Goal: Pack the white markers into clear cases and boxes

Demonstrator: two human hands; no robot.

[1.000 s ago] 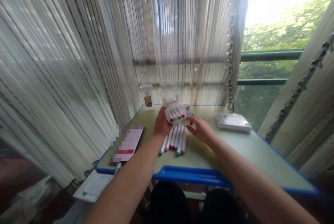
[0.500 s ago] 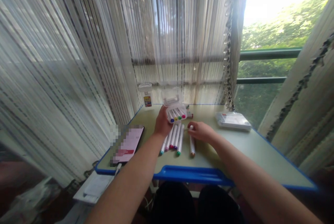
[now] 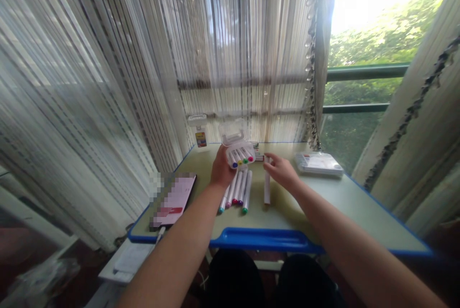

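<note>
My left hand [image 3: 220, 169] is closed around the side of a clear plastic marker case [image 3: 235, 136] with its lid raised. Inside it lie several white markers [image 3: 243, 154] with blue, yellow, green and pink ends facing me. My right hand [image 3: 279, 168] pinches the far end of a white marker [image 3: 267, 187], whose near end points toward me; its colour is blurred. Between my arms, several loose markers [image 3: 239, 193] lie side by side on the table, with teal, pink, red, purple and green ends. Further markers [image 3: 257, 152] lie behind, partly hidden by the case.
The pale table [image 3: 345, 212] has a blue edge with a moulded blue tray [image 3: 264, 238] at the front. A phone or tablet [image 3: 176, 205] lies at the left, a flat clear box [image 3: 319, 164] at the back right. A clear labelled container [image 3: 200, 134] stands back left, before the curtains.
My right hand has moved slightly away from me and pinched the brown-ended marker, whose near end has shifted back a little. My left hand still holds the case.
</note>
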